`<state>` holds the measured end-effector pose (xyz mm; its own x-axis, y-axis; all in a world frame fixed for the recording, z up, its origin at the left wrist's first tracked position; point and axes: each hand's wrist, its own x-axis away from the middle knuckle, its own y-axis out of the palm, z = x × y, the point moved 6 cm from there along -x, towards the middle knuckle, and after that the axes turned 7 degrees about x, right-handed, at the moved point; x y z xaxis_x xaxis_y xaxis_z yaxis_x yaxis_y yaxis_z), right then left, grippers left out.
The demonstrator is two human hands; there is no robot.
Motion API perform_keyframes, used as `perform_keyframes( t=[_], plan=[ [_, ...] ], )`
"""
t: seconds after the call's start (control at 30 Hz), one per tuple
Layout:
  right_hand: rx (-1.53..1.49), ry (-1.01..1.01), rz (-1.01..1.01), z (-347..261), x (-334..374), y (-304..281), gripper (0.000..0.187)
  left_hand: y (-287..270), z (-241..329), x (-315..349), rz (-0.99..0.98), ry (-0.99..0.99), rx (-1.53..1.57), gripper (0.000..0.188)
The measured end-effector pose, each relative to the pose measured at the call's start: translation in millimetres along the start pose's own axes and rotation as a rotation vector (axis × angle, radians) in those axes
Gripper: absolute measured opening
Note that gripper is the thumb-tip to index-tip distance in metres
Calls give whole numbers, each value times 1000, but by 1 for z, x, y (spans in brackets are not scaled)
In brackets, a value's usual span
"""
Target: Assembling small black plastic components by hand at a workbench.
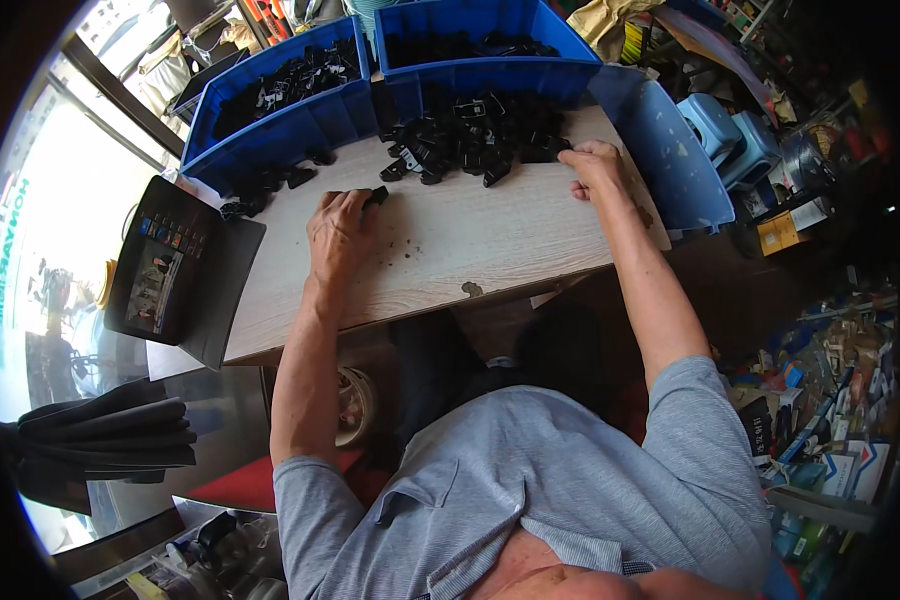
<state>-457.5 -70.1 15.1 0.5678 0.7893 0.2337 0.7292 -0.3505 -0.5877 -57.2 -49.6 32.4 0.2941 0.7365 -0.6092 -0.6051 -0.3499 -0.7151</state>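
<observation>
My left hand (339, 232) is closed over the left part of the wooden tabletop (460, 240), with a small black plastic part (376, 196) at its fingertips. At the right edge of the pile, my right hand (597, 172) has its fingers curled and pinched at a dark flat plastic part (540, 156). The exact shape of both parts is hard to make out. A heap of black plastic parts (470, 135), some with pale metal pieces, spreads between and beyond my hands.
Two blue bins (270, 127) (480, 75) of black parts stand along the far edge. A few loose parts (260, 188) lie at the far left. A tablet (160, 270) leans at the left. A pale blue tub (660, 150) and stools (730, 140) are at the right.
</observation>
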Motion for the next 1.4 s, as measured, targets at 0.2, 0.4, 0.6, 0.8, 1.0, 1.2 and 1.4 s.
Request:
perform_keyframes(
  t=[0.2,0.4,0.6,0.8,1.0,1.2,1.4],
  plan=[
    [-113,126,-13,17,2,-13,24,1,-3,0,-6,8,46,21],
    [-487,141,-156,28,49,-10,20,18,-18,21,75,-423,608,27],
    [-532,-75,-549,1,120,50,28,73,74,17,43,-643,1265,33],
    [-493,-200,-628,-6,128,77,29,85,89,10,-4,-632,1350,30],
    [-283,-134,-643,-11,133,79,29,65,82,7,-100,-370,991,27],
    [-25,-130,-561,-19,135,83,28,51,102,1,-210,18,535,32],
    [-10,-177,-524,-16,133,86,29,50,107,6,-240,142,402,40]
  ],
)
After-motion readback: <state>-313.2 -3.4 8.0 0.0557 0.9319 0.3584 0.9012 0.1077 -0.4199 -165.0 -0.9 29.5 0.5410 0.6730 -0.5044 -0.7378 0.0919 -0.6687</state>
